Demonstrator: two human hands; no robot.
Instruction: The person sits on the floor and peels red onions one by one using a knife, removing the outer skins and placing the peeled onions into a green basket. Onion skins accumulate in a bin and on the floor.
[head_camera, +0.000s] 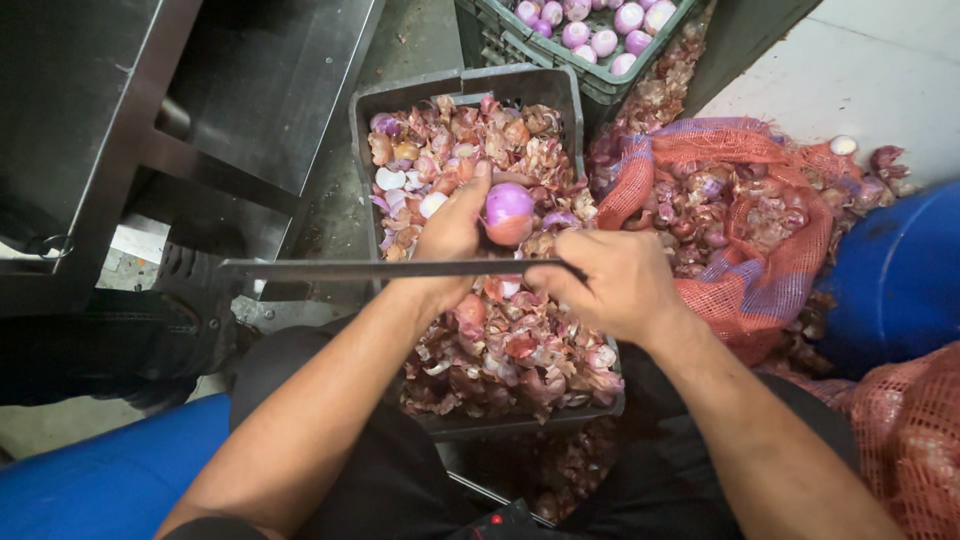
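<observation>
Dim, sharp (edges bend slightly).

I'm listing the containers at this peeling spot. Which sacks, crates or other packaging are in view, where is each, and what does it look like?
Grey crate: centre, rectangular, full of onion skins.
Green crate: top, slatted, holds peeled onions.
Red mesh sack: right, open, slumped, with purple bands.
Second red mesh sack: lower right corner.
Blue drum: far right, rounded.
No labels, signs or screens.

The far green crate (600, 85) of peeled onions is cut off by the top edge. The knife (380, 269) handle is hidden inside the right hand (615, 285). Onion skins hide the grey crate's (470, 85) floor.
</observation>
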